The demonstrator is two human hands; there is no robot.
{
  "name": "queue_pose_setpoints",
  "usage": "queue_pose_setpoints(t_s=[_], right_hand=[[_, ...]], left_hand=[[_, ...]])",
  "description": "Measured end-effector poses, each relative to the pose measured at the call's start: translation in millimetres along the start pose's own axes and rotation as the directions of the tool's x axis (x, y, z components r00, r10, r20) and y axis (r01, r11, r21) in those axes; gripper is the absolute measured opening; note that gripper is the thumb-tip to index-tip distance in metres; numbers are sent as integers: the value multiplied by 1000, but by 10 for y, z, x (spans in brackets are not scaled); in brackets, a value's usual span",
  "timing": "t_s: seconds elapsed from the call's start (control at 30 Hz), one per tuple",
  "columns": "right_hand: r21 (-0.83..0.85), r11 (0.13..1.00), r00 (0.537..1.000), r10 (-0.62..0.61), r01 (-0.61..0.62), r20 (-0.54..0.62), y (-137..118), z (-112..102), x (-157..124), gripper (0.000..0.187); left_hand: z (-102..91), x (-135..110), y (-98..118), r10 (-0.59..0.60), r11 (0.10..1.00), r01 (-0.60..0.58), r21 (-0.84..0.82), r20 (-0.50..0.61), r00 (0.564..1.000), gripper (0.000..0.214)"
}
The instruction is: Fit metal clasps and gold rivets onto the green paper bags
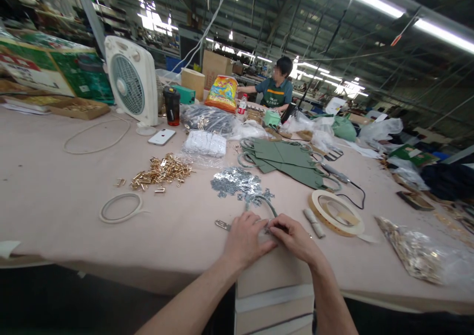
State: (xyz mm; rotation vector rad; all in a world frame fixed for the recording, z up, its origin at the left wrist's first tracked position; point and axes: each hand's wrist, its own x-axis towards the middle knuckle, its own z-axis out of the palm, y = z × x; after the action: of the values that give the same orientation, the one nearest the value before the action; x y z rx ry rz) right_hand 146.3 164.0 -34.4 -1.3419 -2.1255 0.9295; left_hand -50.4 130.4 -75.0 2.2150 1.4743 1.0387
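Note:
A bag panel (pixel 274 280) lies at the table's front edge, its pale underside up, crossed by whitish strips. Its green loop handle (pixel 267 200) sticks out beyond my hands. My left hand (pixel 246 237) grips the panel's far end, thumb and fingers pressed on it. Close against it, my right hand (pixel 292 234) is closed in a pinch over a small shiny metal piece (pixel 267 230), mostly covered by the fingertips. A metal buckle end (pixel 222 224) shows left of my left hand. Just beyond lies a heap of small grey metal plates (pixel 237 181).
Gold metal fittings (pixel 163 172) and a thin tape roll (pixel 121 207) lie left. Green bag panels (pixel 285 160), a wide tape roll (pixel 335 212) and a bag of fittings (pixel 411 251) are right. A fan (pixel 129 78), phone (pixel 162 137) and a co-worker (pixel 277 91) are farther back.

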Motion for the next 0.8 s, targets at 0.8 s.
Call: queue_pose_setpoints(t_s=[0.8], right_hand=[[-79,994,997,-79,78,-11,54,65,-23,11]], left_hand=[[-18,7,-5,-27,999,28,-19,38,999,46]])
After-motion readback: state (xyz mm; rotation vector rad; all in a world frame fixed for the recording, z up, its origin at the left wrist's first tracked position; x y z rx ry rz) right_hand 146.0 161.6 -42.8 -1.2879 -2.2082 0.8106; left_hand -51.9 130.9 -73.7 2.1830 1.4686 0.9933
